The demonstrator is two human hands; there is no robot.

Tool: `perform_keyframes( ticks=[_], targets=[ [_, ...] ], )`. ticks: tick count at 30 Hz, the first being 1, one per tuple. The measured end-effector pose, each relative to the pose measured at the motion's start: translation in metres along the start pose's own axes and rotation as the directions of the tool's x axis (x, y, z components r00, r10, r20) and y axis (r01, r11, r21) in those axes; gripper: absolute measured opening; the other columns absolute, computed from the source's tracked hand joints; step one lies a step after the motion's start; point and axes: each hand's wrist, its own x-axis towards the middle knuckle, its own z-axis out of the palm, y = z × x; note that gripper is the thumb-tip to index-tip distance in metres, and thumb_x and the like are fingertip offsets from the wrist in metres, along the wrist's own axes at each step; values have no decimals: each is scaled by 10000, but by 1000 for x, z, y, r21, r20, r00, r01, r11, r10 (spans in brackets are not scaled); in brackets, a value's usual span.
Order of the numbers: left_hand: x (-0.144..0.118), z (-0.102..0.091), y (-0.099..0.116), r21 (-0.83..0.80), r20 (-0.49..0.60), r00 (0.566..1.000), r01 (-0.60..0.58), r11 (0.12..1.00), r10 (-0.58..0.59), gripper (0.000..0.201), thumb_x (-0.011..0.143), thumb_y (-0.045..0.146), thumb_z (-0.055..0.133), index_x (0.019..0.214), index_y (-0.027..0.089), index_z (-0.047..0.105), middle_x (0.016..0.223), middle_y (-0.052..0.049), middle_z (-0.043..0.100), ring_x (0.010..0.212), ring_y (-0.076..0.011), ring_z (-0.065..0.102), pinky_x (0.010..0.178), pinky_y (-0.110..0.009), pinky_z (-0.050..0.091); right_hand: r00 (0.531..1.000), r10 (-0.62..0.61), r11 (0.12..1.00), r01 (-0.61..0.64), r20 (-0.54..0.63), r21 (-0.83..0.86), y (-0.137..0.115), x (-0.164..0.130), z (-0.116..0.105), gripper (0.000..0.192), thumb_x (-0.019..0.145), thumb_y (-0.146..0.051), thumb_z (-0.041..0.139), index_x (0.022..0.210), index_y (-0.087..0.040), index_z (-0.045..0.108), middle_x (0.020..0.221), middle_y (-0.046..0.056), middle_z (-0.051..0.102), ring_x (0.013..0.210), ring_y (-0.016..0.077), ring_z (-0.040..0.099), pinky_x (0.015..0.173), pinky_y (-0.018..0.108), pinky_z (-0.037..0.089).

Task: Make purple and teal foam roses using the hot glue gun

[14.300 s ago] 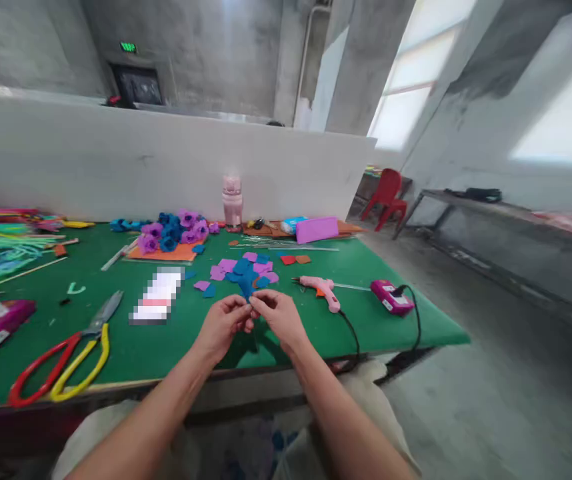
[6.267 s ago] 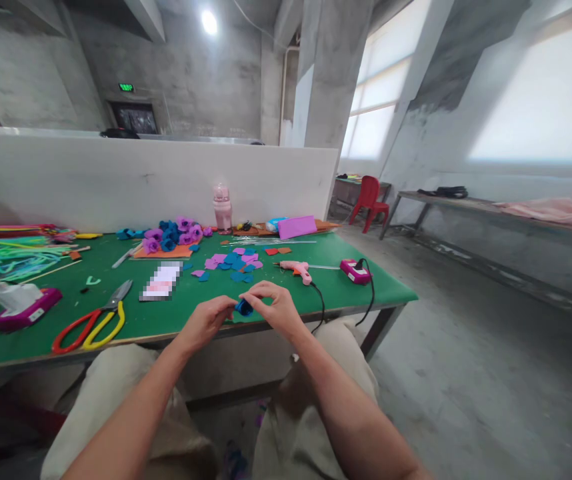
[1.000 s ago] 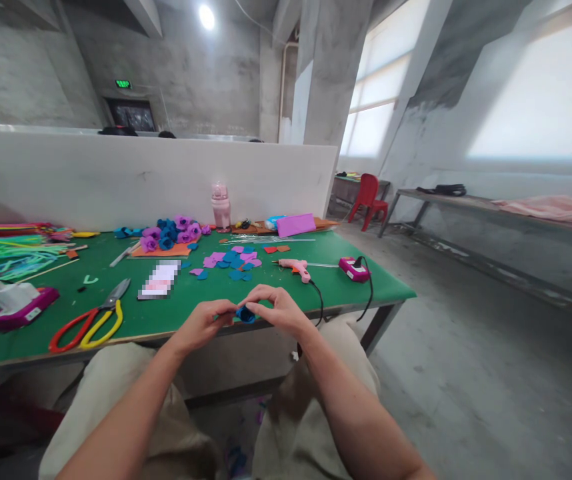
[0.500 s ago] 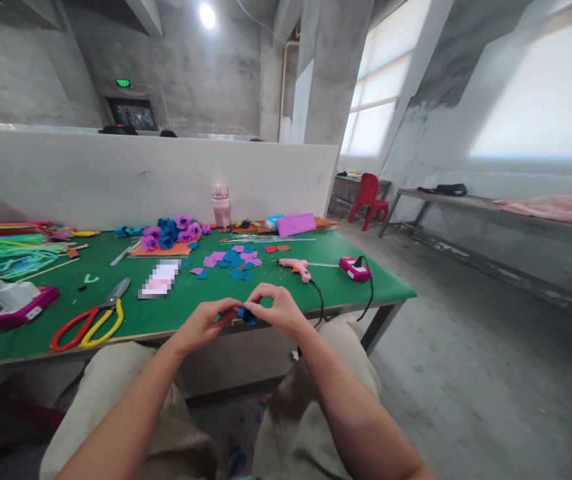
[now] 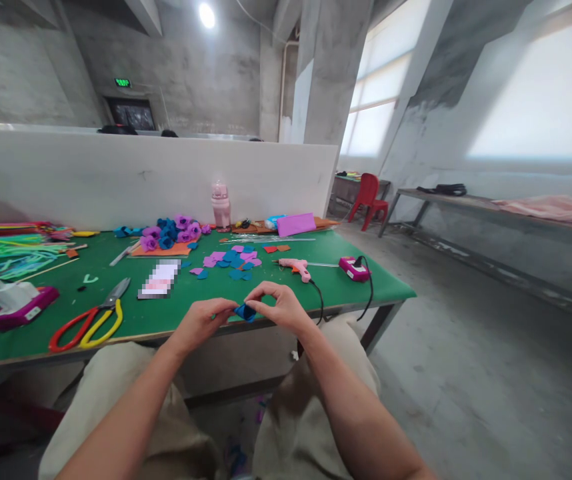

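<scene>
A small rolled blue foam flower (image 5: 245,311) is pinched between the fingertips of both my hands, just above the near edge of the green table (image 5: 181,313). My left hand (image 5: 201,323) grips it from the left, and my right hand (image 5: 279,308) from the right, thumb and forefinger curved over it. Loose blue and purple foam petals (image 5: 233,261) lie on the table beyond my hands. A heap of finished blue and purple foam flowers (image 5: 171,233) sits further back on an orange sheet.
A pink glue gun (image 5: 296,268) and its corded pink plug block (image 5: 355,269) lie right of the petals. Red-and-yellow scissors (image 5: 86,325) lie at the left, a pink bottle (image 5: 221,205) and purple box (image 5: 297,225) at the back, pipe cleaners (image 5: 6,250) far left.
My fingers have shifted slightly around the blue flower, turning it a little; both hands stay at the same spot by the table edge.
</scene>
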Motion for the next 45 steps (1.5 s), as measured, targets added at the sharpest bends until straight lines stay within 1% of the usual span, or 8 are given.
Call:
perform_keyframes(
  ticks=[7,13,16,19,24,32,40,45],
  targets=[
    [0,1,-2,-13,1,1000,-12,1000,12,240,879,295,445,942,197,655,797,-12,696,655,-103,612,615,-183,455,998,-37,999,37,48,2,-2,0,-2,151,800,-306,598,817,-198,702,796,34,678,780,153,598,753,280,440],
    [1,4,-1,-32,-14,1000,-14,999,14,224,876,278,449,921,194,652,759,-6,679,632,-97,598,602,-184,454,999,40,999,-40,10,30,2,0,2,147,754,-315,634,716,-179,675,728,16,649,721,140,574,713,263,425],
    [3,4,1,-56,-59,997,-57,997,53,208,873,258,456,896,187,651,855,-36,674,746,-113,612,671,-205,473,987,154,973,-161,51,166,7,1,6,172,738,-325,634,690,-161,654,668,0,621,655,121,546,659,249,411],
    [4,4,2,-38,-119,989,-88,995,83,191,860,256,484,858,191,663,909,-55,653,815,-124,604,701,-218,477,953,269,887,-302,143,349,10,1,11,205,713,-349,649,670,-149,635,607,-18,584,576,96,506,590,229,389],
    [3,7,0,-14,-196,978,-72,997,68,183,852,262,504,842,194,674,829,-40,632,759,-114,591,661,-206,473,946,299,832,-322,125,452,8,0,17,226,679,-370,678,695,-148,639,629,-16,592,584,90,512,590,220,401],
    [3,7,0,-25,-251,966,-69,997,60,148,841,257,534,848,200,671,821,-31,621,731,-105,580,635,-200,467,969,243,934,-221,-47,282,6,2,12,179,694,-334,659,692,-157,642,663,3,622,631,116,555,652,248,441],
    [3,6,2,-56,-248,969,-34,998,19,147,837,264,540,829,191,667,813,-32,622,708,-108,583,618,-204,462,985,127,991,-120,-116,64,1,1,12,123,730,-277,604,700,-168,653,670,13,647,644,130,577,637,240,451],
    [3,4,2,-156,-246,969,-20,988,-19,138,837,245,534,842,184,657,807,-33,614,666,-100,580,588,-199,469,985,34,999,-40,-172,-34,-3,-1,12,102,740,-249,593,733,-169,657,697,22,653,661,137,587,656,238,453]
  ],
)
